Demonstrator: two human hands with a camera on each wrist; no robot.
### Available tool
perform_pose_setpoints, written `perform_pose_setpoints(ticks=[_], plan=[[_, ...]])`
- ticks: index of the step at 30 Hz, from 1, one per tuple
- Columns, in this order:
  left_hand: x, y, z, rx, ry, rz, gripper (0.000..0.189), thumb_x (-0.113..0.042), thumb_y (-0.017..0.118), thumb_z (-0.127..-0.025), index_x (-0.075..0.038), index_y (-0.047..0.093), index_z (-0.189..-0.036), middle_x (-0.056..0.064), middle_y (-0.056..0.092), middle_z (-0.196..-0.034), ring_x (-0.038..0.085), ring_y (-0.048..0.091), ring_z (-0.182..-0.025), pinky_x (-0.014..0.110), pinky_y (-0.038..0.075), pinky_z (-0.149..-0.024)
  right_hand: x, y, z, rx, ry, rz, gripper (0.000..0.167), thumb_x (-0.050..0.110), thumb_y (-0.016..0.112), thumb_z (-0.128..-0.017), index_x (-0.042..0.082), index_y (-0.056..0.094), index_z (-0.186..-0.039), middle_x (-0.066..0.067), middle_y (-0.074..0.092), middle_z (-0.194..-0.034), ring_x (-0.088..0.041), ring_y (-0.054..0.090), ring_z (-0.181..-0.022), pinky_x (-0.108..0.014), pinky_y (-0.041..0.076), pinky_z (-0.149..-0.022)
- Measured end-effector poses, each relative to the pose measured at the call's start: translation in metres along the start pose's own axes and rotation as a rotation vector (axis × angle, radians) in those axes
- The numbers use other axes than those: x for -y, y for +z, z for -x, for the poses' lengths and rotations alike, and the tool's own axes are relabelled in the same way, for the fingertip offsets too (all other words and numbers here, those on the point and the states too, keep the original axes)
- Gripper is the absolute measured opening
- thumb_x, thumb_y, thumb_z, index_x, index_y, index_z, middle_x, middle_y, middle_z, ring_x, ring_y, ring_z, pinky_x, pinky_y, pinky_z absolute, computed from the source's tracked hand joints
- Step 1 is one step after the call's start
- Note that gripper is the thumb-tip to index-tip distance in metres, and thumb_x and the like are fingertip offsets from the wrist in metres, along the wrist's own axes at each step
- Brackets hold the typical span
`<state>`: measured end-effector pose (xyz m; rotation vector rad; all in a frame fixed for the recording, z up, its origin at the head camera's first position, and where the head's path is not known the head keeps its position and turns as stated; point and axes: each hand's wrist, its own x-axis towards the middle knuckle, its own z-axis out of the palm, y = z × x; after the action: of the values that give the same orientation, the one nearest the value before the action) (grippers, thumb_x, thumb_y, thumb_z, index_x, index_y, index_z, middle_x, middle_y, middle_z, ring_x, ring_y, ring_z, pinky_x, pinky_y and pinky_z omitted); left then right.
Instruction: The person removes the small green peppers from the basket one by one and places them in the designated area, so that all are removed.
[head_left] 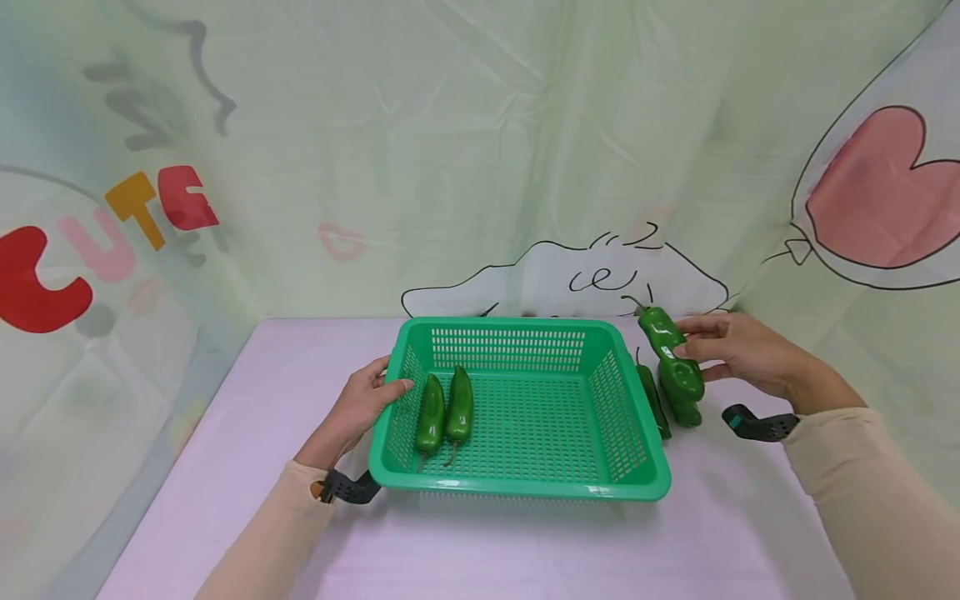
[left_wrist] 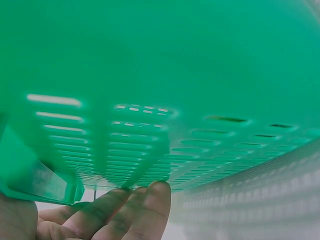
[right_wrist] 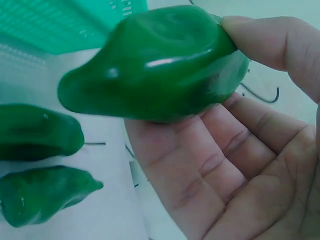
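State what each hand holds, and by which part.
Right hand: a green pepper, gripped around its middle. Left hand: the green basket, by its left rim.

left hand (head_left: 363, 402) grips, right hand (head_left: 738, 348) pinches.

On the fabric backdrop (head_left: 465, 167), beyond and to the left of the left hand (head_left: 358, 408), coloured letters (head_left: 141, 204) read C, U, T, then one resembling E or G; grey lettering (head_left: 146, 140) above them is illegible.
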<state>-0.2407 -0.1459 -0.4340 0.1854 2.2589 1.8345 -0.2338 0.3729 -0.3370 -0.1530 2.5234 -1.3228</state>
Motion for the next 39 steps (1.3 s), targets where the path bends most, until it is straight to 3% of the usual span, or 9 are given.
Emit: perform_pose_setpoints(ticks=[11, 19, 26, 39], plan=[[0.002, 0.000, -0.001, 0.005, 0.005, -0.010, 0.066, -0.017, 0.062, -0.104, -0.005, 0.034, -0.161, 0.027, 0.066, -0.134, 0.037, 0.074, -0.106, 0.043, 0.066, -0.082, -0.026, -0.009, -0.001, -0.066, 0.063, 0.018, 0.063, 0.025, 0.062, -0.106, -0.011, 0.038, -0.153, -0.015, 0.063, -0.129, -0.011, 0.067, -0.101, -0.034, 0.063, -0.086], [0.003, -0.002, -0.002, 0.008, 0.005, -0.011, 0.066, -0.019, 0.063, -0.104, -0.005, 0.034, -0.162, 0.028, 0.066, -0.133, 0.037, 0.074, -0.107, 0.043, 0.066, -0.083, -0.048, -0.013, -0.003, -0.104, 0.102, 0.022, 0.069, 0.026, 0.060, -0.107, -0.016, 0.032, -0.153, -0.018, 0.064, -0.131, -0.010, 0.068, -0.098, -0.032, 0.063, -0.085], [0.004, -0.001, -0.001, 0.009, 0.003, -0.007, 0.066, -0.018, 0.062, -0.104, -0.004, 0.034, -0.161, 0.028, 0.065, -0.134, 0.037, 0.074, -0.106, 0.043, 0.066, -0.082, -0.067, -0.016, -0.005, -0.116, 0.132, -0.003, 0.070, 0.025, 0.059, -0.107, -0.019, 0.029, -0.153, -0.010, 0.067, -0.123, -0.010, 0.068, -0.097, -0.031, 0.064, -0.084], [0.003, -0.001, -0.001, 0.004, -0.001, 0.000, 0.066, -0.017, 0.063, -0.104, -0.005, 0.034, -0.162, 0.028, 0.065, -0.134, 0.036, 0.074, -0.107, 0.043, 0.066, -0.083, -0.089, -0.014, -0.009, -0.140, 0.189, 0.013, 0.072, 0.029, 0.058, -0.108, -0.021, 0.029, -0.152, -0.028, 0.060, -0.133, -0.018, 0.066, -0.101, -0.032, 0.064, -0.083]])
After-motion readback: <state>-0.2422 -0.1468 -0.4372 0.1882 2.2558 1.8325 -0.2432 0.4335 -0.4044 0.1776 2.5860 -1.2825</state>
